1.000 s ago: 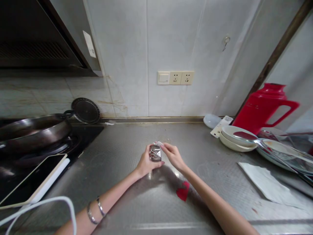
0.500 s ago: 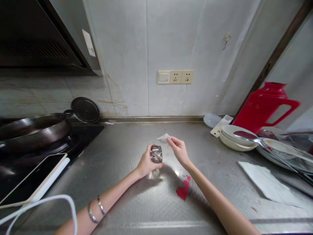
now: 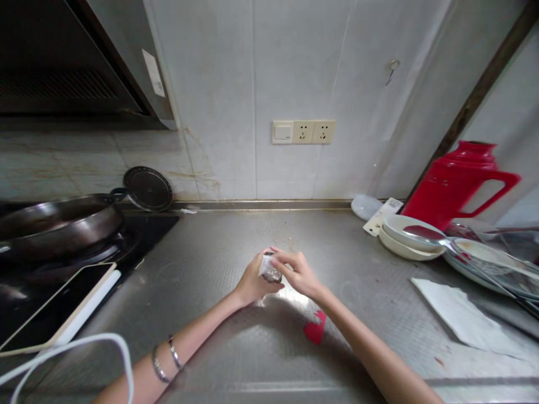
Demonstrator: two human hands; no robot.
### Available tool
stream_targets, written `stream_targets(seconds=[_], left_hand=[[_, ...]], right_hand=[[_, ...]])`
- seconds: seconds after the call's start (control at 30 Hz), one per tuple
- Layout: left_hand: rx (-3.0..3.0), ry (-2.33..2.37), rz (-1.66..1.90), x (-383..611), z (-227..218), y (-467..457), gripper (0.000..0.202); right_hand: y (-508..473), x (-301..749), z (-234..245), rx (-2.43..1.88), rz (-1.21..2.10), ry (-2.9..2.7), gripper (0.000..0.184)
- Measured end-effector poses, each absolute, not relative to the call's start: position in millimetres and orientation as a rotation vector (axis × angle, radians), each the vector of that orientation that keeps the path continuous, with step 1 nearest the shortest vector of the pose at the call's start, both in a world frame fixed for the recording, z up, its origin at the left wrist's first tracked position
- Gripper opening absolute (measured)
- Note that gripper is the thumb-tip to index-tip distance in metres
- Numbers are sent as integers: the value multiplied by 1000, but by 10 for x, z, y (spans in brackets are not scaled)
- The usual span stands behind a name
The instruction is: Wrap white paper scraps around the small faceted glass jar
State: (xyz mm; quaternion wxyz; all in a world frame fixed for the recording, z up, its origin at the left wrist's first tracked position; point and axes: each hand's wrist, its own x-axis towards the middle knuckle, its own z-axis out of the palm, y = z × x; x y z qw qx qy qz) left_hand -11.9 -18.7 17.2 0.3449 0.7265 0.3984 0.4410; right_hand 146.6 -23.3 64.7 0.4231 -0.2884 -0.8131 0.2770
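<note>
Over the middle of the metal counter, my left hand is wrapped round a small, clear, faceted piece that looks like a glass cup. My right hand presses a crumpled white tissue against the upper side of the glass, its fingers closed on the tissue. Both hands meet at the glass, and the right fingers hide part of it. Below them shows a ragged red patch; whether it is a scrap or a reflection I cannot tell.
To the left, a pan sits on the black stove, with a phone and a white cable nearer. On the right are a red thermos jug, stacked bowls, plates with utensils, and a folded white paper towel.
My right hand has moved left and down with the tissue, from beside the glass onto it. My left hand keeps its hold in nearly the same place.
</note>
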Motion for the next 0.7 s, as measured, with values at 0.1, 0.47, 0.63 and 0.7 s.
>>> stream_targets(seconds=[0.1, 0.47, 0.63, 0.7], left_hand=[[1765, 1082, 1169, -146, 204, -144, 67], [1621, 1177, 1111, -67, 304, -266, 52], [1597, 1182, 1124, -65, 324, -271, 52], [1571, 1173, 1140, -62, 287, -253, 52]], right_hand=[[-264, 1447, 664, -709, 760, -1941, 36], [14, 1558, 495, -803, 747, -1868, 35], [-74, 1530, 517, -738, 790, -1925, 36], [-99, 1525, 537, -711, 751, -1942, 36]])
